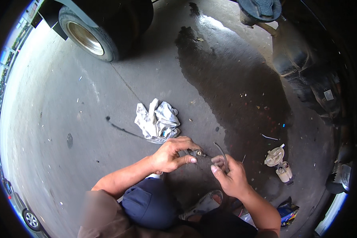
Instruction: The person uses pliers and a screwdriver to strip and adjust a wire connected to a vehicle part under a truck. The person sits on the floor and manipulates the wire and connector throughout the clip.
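Between the thumb and fingers of my left hand (174,151) is a small dark fitting (196,153) with a brass-coloured centre. My right hand (232,175) grips a thin dark hose (222,152) whose free end curves up past the fingertips. A slim dark piece spans the gap from the fitting towards my right fingers; whether it joins the hose cannot be seen. Just beyond my left hand lies a crumpled whitish rag (157,120). To the right of my right hand, a fuel pump module (275,156) with a pale plastic flange and reservoir lies on the floor.
A wet stain (235,77) spreads over the concrete floor (86,125). At right is a dark tank (291,56) with a black cap (261,10). A vehicle wheel (86,37) stands far left. Near my right forearm lies a blue-and-yellow package (287,213).
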Tool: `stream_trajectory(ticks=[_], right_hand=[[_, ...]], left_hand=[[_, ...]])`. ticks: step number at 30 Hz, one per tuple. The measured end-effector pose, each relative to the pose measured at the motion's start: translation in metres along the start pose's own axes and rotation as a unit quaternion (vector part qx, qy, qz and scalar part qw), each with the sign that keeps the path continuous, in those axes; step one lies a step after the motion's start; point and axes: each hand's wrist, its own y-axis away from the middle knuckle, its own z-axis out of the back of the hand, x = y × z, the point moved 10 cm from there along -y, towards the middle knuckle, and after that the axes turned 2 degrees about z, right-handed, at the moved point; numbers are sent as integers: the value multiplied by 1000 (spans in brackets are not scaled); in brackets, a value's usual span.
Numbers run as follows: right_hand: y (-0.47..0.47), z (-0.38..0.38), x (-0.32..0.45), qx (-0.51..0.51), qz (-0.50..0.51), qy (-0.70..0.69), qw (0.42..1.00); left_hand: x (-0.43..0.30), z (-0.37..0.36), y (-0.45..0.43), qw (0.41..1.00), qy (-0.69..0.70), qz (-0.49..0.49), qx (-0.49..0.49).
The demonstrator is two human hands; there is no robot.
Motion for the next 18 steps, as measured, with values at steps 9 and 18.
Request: stream_trajectory(ticks=[9, 18], right_hand=[[-3, -30, -13, 121, -90, 73, 986], [-5, -52, -26, 135, -52, 116, 983]], left_hand=[[64, -1, 31, 995, 41, 77, -47], [92, -19, 53, 984, 101, 142, -22]])
